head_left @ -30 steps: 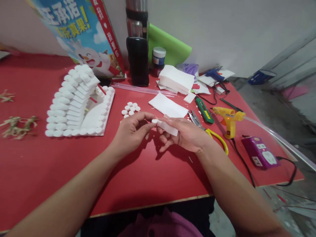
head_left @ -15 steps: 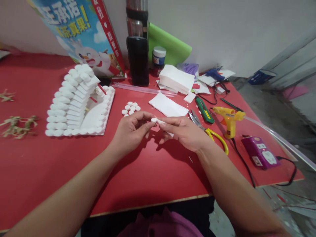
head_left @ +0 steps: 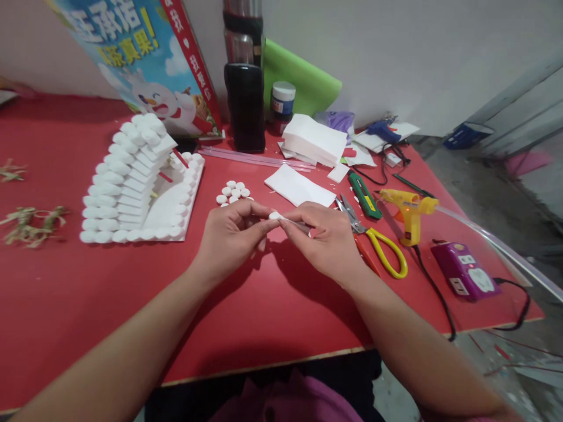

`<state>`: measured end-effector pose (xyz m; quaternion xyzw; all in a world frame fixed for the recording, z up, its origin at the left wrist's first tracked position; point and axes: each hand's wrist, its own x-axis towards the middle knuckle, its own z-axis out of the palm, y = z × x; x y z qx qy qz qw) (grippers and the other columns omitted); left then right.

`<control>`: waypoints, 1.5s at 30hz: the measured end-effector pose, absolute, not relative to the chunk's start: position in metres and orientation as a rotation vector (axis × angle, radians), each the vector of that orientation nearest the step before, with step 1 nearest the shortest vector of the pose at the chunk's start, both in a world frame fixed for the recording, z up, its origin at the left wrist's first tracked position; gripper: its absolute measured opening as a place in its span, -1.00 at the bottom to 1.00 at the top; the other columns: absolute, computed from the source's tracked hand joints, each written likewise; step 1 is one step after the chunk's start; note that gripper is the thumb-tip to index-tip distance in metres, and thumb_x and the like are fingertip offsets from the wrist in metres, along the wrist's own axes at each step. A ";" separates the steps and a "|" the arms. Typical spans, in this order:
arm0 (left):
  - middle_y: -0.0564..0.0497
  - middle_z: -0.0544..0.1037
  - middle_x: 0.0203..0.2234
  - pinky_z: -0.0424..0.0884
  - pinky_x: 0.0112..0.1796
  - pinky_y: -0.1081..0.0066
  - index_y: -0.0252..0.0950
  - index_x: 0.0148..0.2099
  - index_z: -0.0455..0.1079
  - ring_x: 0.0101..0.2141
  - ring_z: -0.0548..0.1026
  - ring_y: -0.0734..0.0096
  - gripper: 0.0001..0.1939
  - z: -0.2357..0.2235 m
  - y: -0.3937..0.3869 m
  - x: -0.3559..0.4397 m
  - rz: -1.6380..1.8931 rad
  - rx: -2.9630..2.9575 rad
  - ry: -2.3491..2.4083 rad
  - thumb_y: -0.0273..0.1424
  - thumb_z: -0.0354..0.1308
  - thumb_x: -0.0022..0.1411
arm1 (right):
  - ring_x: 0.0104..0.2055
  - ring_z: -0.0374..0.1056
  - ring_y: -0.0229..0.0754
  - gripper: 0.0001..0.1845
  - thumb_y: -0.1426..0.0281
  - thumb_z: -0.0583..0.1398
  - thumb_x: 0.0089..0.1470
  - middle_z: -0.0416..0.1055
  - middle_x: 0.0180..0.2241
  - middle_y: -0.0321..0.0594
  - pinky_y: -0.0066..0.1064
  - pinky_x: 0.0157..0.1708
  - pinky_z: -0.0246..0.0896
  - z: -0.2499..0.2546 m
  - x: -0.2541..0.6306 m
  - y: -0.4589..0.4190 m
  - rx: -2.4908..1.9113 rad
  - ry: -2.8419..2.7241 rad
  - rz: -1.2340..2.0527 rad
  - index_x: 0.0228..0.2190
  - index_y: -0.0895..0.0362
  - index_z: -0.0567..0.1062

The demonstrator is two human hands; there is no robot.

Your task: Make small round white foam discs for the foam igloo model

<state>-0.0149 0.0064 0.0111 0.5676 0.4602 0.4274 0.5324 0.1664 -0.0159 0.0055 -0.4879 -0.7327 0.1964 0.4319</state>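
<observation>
Between my two hands is a small white oval piece (head_left: 275, 216). My left hand (head_left: 231, 234) pinches it between thumb and fingertips. My right hand (head_left: 325, 240) pinches a thin white strip (head_left: 291, 221) whose end touches the oval piece; most of the strip is hidden by the fingers. Several white rounded pieces (head_left: 233, 190) lie just beyond my left hand. To the left stands a white model staircase (head_left: 136, 193) edged with the same kind of rounded pieces. A folded white sheet (head_left: 301, 186) lies beyond my right hand.
Right of my hands lie yellow-and-red-handled scissors (head_left: 387, 252), a green utility knife (head_left: 364, 195), a yellow glue gun (head_left: 409, 211) and a purple power box (head_left: 464, 272) with cords. Clear sticks (head_left: 259, 158), a black phone (head_left: 245, 108) and a jar (head_left: 282, 99) stand or lie behind.
My right hand has turned: its thumb now lies along the near side of the strip and its fingers are curled in. The left hand has hardly moved.
</observation>
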 end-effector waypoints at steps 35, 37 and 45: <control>-0.08 0.72 -0.48 0.66 -0.39 0.38 -0.33 -0.21 0.68 -0.48 0.70 0.24 -0.83 0.005 0.020 -0.027 0.861 1.222 0.853 -0.37 0.47 0.15 | -0.44 0.36 -0.28 -0.86 0.44 0.29 0.26 0.52 -0.46 -0.30 -0.40 -0.38 0.21 0.013 0.183 -0.006 -1.070 -1.814 0.823 -0.35 0.12 0.66; -0.08 0.73 -0.46 0.67 -0.37 0.36 -0.32 -0.18 0.70 -0.45 0.71 0.22 -0.81 0.004 0.020 -0.026 0.880 1.212 0.837 -0.36 0.47 0.16 | -0.43 0.37 -0.28 -0.85 0.44 0.28 0.27 0.53 -0.44 -0.29 -0.40 -0.38 0.21 0.012 0.182 -0.007 -1.070 -1.805 0.816 -0.35 0.13 0.66; -0.06 0.74 -0.42 0.67 -0.25 0.37 -0.31 -0.20 0.70 -0.39 0.72 0.25 -0.85 0.007 0.013 -0.020 0.974 1.315 0.900 -0.37 0.45 0.19 | -0.42 0.43 -0.25 -0.86 0.39 0.28 0.26 0.57 -0.47 -0.30 -0.39 -0.36 0.25 0.011 0.176 -0.009 -1.234 -1.719 0.800 -0.33 0.13 0.65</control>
